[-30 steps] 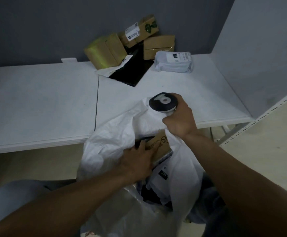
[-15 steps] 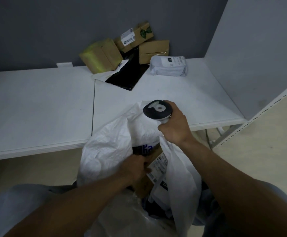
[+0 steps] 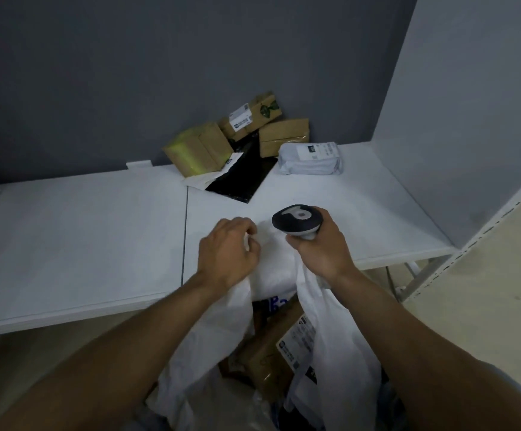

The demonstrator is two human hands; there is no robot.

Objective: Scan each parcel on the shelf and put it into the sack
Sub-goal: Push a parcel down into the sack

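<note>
My right hand (image 3: 319,251) grips a black-and-white barcode scanner (image 3: 298,219) together with the right rim of the white sack (image 3: 340,331). My left hand (image 3: 226,250) pinches the sack's left rim at the shelf's front edge. Inside the open sack lies a brown cardboard parcel (image 3: 268,353) with a white label, among other packages. At the back of the white shelf (image 3: 82,237) sit a yellow-taped box (image 3: 197,149), two brown boxes (image 3: 256,115) (image 3: 284,135), a black mailer (image 3: 242,174) and a grey mailer (image 3: 310,158).
A grey wall stands behind the shelf, and a white side panel (image 3: 470,119) closes it on the right. A perforated shelf upright (image 3: 483,231) runs down the right side. Beige floor shows below the shelf.
My left hand came up out of the sack, leaving the brown parcel inside, and now holds the sack's rim. My right hand with the scanner stayed at the rim.
</note>
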